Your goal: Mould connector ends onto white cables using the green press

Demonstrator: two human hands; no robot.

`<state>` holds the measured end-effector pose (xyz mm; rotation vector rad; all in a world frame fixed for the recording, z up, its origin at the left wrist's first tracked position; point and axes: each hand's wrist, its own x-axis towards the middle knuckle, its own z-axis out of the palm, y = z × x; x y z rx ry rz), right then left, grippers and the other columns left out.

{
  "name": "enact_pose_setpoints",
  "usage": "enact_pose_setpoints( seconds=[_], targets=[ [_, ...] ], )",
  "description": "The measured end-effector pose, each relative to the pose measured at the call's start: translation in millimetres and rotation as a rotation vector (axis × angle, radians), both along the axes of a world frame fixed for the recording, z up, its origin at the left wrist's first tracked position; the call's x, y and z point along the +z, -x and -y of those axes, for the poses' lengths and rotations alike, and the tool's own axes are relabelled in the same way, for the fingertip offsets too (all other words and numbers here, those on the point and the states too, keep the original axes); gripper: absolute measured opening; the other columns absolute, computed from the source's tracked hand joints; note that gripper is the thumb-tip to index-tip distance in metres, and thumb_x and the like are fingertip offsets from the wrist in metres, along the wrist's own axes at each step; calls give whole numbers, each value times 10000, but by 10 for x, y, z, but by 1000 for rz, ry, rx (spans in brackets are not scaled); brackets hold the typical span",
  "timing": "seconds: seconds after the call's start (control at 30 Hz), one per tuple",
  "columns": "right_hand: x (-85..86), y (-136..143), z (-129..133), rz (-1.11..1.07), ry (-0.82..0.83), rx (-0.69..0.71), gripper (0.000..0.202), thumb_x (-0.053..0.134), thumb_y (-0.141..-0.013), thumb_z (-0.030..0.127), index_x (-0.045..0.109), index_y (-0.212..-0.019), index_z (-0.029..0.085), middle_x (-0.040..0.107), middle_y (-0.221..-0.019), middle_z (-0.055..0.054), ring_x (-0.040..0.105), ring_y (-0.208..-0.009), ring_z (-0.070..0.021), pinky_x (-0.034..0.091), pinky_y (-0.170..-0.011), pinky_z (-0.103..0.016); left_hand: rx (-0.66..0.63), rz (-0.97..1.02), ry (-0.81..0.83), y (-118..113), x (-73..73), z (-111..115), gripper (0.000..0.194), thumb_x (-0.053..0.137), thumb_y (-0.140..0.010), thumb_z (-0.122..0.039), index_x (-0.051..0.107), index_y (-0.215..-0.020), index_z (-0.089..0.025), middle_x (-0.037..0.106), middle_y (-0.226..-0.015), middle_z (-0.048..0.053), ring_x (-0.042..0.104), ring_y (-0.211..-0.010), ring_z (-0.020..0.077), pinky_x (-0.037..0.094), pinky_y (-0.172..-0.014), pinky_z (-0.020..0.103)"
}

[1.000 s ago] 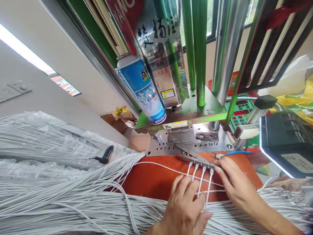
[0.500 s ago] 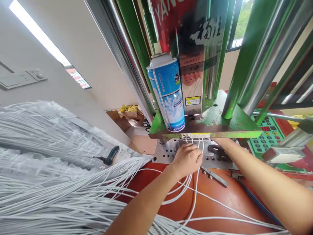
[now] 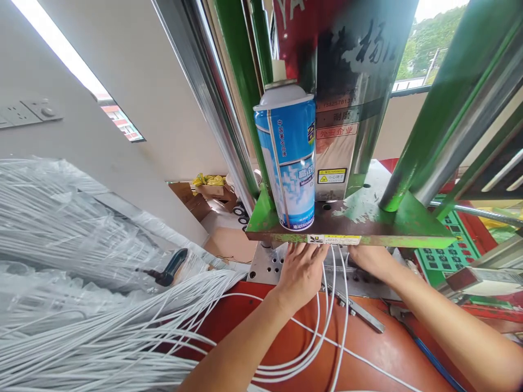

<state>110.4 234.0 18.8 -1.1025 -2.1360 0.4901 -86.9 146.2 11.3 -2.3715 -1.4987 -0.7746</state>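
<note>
Both the left hand (image 3: 304,269) and right hand (image 3: 370,260) reach beneath the green metal platform (image 3: 351,223) beside thin white cables (image 3: 328,310), fingertips hidden, grip unclear; "外资企业" is readable behind the blue-and-white spray can (image 3: 289,163).

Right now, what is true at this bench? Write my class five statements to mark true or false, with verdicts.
1. The spray can stands on the green plate. True.
2. The left hand grips the spray can. False: it is below the can, beside white cables.
3. The metal bar lies on the red surface. True.
4. The right hand holds the blue-handled tool. False: the tool lies apart from it.
5. The keypad is green. True.
</note>
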Motion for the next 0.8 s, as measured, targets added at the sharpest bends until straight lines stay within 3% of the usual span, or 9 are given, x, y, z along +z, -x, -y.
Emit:
enact_pose_setpoints(
  seconds=[0.1, 0.2, 0.37, 0.5, 0.57, 0.67, 0.73, 0.8],
  targets=[
    [-126, 117, 394, 112, -108, 5, 379, 435, -980, 159, 635, -1301, 174, 659, -1320, -155, 568, -1242, -352, 399, -1084, -583, 90, -31, 47, -57, -47, 32, 483, 481, -986, -169, 504, -1469, -166, 624, -1431, 127, 535, -1339, 297, 370, -1183, 558],
    [-209, 259, 625, 322, -285, -62, 480, 394, -967, 114, 544, -1419, 173, 628, -1387, -165, 530, -1277, -372, 309, -1115, -620, 115, -26, 46, -122, -99, 22, 467, 486, -974, -183, 535, -1437, -162, 625, -1430, 128, 524, -1350, 310, 319, -1212, 575],
    [-234, 390, 565, 451, -352, -135, 405, 431, -969, 154, 603, -1335, 174, 718, -1085, -160, 612, -1026, -337, 402, -989, -516, 138, -8, -11, -163, -230, -68, 397, 532, -936, -202, 624, -1318, -141, 691, -1289, 137, 581, -1248, 327, 372, -1165, 561],
    [-252, 412, 522, 428, -366, -127, 416, 429, -962, 157, 594, -1344, 155, 703, -1139, -179, 601, -1075, -348, 410, -999, -521, 125, -23, -72, -173, -307, -144, 361, 512, -949, -203, 655, -1274, -141, 698, -1265, 144, 604, -1208, 326, 402, -1137, 541],
    [-226, 410, 506, 410, -378, -112, 435, 419, -969, 159, 568, -1377, 139, 695, -1176, -188, 600, -1105, -351, 417, -1014, -533, 110, -18, -80, -162, -262, -182, 364, 507, -946, -186, 657, -1274, -134, 702, -1263, 147, 612, -1213, 322, 419, -1131, 527],
    [-126, 300, 460, 378, -401, -58, 496, 407, -967, 134, 496, -1454, 118, 702, -1196, -171, 627, -1115, -322, 458, -1026, -512, 55, 38, -31, -68, -79, -146, 422, 484, -928, -96, 636, -1317, -159, 705, -1282, 123, 621, -1238, 278, 461, -1116, 480],
    [-83, 92, 493, 348, -425, -26, 569, 384, -965, 115, 391, -1534, 109, 670, -1302, -174, 614, -1215, -300, 480, -1057, -489, 4, 115, 5, 65, 36, 27, 499, 447, -948, -65, 570, -1416, -186, 657, -1389, 116, 572, -1336, 253, 459, -1142, 466],
    [-142, -226, 660, 294, -446, -20, 643, 351, -968, 111, 266, -1605, 126, 561, -1481, -186, 529, -1378, -294, 473, -1113, -503, -30, 230, 45, 243, 57, 329, 512, 419, -1008, -107, 486, -1505, -208, 577, -1500, 123, 509, -1421, 243, 479, -1139, 458]
  ],
)
